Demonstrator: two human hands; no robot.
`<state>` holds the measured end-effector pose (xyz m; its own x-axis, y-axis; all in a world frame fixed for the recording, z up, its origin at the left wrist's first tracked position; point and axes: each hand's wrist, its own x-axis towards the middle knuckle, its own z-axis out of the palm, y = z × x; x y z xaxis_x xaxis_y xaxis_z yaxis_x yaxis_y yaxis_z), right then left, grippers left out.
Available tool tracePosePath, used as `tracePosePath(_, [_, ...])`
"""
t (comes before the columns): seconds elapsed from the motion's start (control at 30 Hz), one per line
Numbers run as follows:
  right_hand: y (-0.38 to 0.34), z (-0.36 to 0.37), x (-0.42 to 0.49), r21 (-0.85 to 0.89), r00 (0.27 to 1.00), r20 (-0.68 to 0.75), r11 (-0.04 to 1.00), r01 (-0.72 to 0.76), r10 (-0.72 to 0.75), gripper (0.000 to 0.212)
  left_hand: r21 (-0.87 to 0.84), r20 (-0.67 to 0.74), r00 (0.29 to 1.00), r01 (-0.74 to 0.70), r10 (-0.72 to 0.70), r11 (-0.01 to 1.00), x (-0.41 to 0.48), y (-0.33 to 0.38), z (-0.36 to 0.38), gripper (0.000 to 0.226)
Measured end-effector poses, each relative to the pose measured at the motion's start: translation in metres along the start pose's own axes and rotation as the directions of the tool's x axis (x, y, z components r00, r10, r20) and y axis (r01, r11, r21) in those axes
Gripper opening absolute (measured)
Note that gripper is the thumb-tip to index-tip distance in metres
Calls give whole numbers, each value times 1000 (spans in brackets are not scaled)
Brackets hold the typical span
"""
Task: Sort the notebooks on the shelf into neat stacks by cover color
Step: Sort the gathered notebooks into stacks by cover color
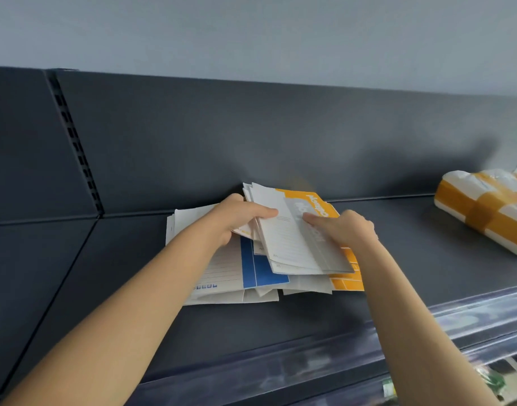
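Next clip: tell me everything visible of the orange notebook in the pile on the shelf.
The orange-covered paper notebook lies at the right of the loose pile on the dark grey metal shelf, mostly covered: only its far corner with white lettering and its near right corner with white grid lines show. Grey-and-white notebooks lie fanned over it. The right hand is above it, touching the grey cover; contact with the orange cannot be told.

I see soft, even light and no glare. Faint shadow smudges sit on the dark grey metal back panel (280, 142). Wide-angle bend shows at the edges. The clear plastic front rail (310, 367) is blur-smeared.
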<state>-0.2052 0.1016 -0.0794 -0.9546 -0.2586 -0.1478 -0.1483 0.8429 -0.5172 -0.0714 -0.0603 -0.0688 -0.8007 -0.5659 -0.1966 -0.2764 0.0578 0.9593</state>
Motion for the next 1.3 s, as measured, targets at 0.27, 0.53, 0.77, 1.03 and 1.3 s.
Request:
tracePosePath(0.27, [-2,0,8,86,997,59,994,-63,58,123,23,14,997,-78,78,997,0,-10,9,38])
tracePosePath(0.53, [2,-24,8,212,990,129,973,-91,64,99,22,66,992,-111,110,994,-3,-9,23,58])
tracePosePath(0.77, [10,-26,7,373,993,117,925,-70,28,75,59,86,982,-171,166,984,-9,-11,31,43])
tracePosePath(1.03, [10,-6,5,56,995,-68,996,75,-72,61,61,57,983,-177,174,982,-13,-11,32,45])
tracePosePath(1.3, [14,-25,3,419,998,48,908,15,-39,51,42,29,986,-163,162,986,-12,-14,30,35])
